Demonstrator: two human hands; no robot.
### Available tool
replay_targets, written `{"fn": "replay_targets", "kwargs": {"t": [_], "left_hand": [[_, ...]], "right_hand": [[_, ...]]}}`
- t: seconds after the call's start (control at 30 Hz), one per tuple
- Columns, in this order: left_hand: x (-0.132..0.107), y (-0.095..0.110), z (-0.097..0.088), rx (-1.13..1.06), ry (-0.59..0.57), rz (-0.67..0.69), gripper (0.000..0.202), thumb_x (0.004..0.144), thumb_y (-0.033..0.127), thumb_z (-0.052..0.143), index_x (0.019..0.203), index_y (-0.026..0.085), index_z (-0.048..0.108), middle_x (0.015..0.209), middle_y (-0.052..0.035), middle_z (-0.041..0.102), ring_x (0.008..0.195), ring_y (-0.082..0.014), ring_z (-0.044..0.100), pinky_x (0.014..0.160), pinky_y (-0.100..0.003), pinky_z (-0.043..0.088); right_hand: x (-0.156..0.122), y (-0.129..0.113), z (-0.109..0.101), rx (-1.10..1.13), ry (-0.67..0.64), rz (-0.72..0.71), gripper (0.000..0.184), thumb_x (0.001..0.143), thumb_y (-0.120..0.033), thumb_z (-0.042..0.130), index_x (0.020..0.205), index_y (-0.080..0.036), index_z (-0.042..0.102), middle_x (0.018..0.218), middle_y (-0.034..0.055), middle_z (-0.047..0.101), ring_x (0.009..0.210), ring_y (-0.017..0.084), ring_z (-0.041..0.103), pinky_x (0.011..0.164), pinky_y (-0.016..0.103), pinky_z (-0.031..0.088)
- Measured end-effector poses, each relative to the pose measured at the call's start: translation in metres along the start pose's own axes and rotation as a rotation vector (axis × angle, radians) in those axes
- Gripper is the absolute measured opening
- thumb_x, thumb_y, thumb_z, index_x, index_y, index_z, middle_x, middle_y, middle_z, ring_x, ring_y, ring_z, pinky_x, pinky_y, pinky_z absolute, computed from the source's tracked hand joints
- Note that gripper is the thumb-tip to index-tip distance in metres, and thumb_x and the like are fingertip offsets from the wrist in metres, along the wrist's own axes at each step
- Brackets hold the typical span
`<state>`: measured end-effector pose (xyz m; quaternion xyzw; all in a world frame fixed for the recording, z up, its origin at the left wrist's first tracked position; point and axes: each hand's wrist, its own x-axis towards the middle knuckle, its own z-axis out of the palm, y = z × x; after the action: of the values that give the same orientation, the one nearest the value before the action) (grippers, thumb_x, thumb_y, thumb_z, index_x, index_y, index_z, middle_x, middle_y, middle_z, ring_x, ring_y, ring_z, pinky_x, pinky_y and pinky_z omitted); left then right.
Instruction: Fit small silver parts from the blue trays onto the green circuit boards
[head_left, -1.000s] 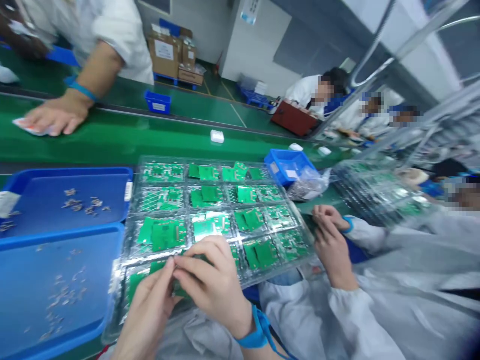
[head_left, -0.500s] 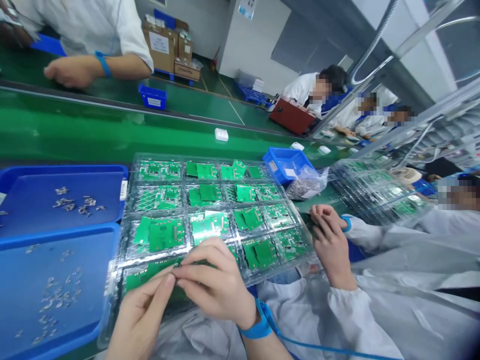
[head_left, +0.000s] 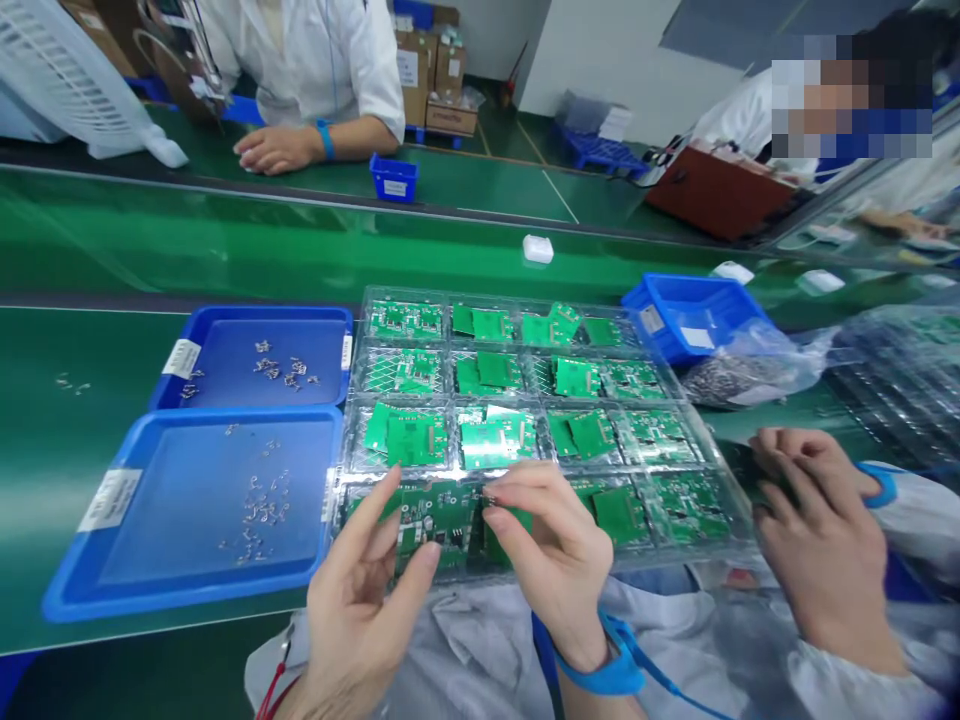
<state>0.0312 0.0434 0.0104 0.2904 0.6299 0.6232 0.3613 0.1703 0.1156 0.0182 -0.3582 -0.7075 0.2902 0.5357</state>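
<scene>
A green circuit board [head_left: 441,522], its component side showing, is at the front row of a clear compartment tray [head_left: 346,450]. My right hand [head_left: 559,550] pinches at the board's right edge with thumb and fingers; the exact grip point is small and partly covered. Around the board's left side is my left hand [head_left: 364,590], thumb and index finger spread apart, the thumb tip overlapping the lower edge. More green boards [head_left: 499,440] lie in the tray's compartments, several of them overlapping in pairs. My right hand partly hides the front row.
Left of the tray, two blue trays [head_left: 142,570] hold small metal parts [head_left: 262,510]. Behind right are a blue bin [head_left: 690,345] and a bag of metal parts [head_left: 739,375]. A co-worker's hands [head_left: 817,530] are close on the right. A person [head_left: 300,90] sits opposite.
My view has swung left. My hands, earlier together fingertip to fingertip, have moved apart, and the left fingers have spread. The board's component side now shows between them.
</scene>
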Motion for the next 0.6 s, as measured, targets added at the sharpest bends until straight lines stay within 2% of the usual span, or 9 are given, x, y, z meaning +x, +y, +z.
{"fn": "replay_targets", "kwargs": {"t": [0.13, 0.3, 0.43, 0.6], "left_hand": [[-0.006, 0.007, 0.003, -0.011, -0.001, -0.113, 0.069, 0.072, 0.051, 0.080, 0.133, 0.025, 0.061, 0.125, -0.0076, 0.070, 0.114, -0.0222, 0.067, 0.092, -0.021, 0.054], [-0.007, 0.015, 0.003, 0.096, -0.038, -0.154, 0.064, 0.072, 0.058, 0.077, 0.124, 0.023, 0.068, 0.120, -0.0056, 0.073, 0.112, -0.0232, 0.068, 0.091, -0.020, 0.054], [-0.008, 0.011, 0.001, 0.141, -0.051, -0.083, 0.054, 0.076, 0.057, 0.074, 0.115, 0.020, 0.073, 0.107, -0.0045, 0.077, 0.100, -0.0192, 0.073, 0.093, -0.020, 0.054], [-0.001, 0.000, -0.009, 0.198, -0.164, 0.127, 0.038, 0.081, 0.036, 0.074, 0.114, 0.020, 0.074, 0.101, -0.0038, 0.078, 0.081, -0.0181, 0.075, 0.074, -0.019, 0.061]], "right_hand": [[0.002, -0.001, 0.000, -0.039, 0.014, -0.027, 0.028, 0.085, -0.004, 0.066, 0.102, -0.024, 0.071, 0.087, 0.0004, 0.067, 0.081, 0.013, 0.063, 0.073, 0.030, 0.051], [0.005, -0.002, -0.003, -0.088, 0.028, -0.104, 0.029, 0.083, -0.002, 0.066, 0.102, -0.024, 0.071, 0.086, 0.0011, 0.068, 0.080, 0.015, 0.064, 0.075, 0.034, 0.053], [0.007, -0.004, -0.004, -0.144, 0.034, -0.148, 0.026, 0.082, -0.002, 0.068, 0.097, -0.022, 0.071, 0.085, 0.0011, 0.070, 0.079, 0.015, 0.065, 0.075, 0.035, 0.054], [0.010, -0.006, -0.008, -0.262, 0.015, -0.227, 0.022, 0.081, -0.004, 0.069, 0.094, -0.022, 0.071, 0.083, 0.0007, 0.072, 0.075, 0.015, 0.066, 0.075, 0.036, 0.054]]}}
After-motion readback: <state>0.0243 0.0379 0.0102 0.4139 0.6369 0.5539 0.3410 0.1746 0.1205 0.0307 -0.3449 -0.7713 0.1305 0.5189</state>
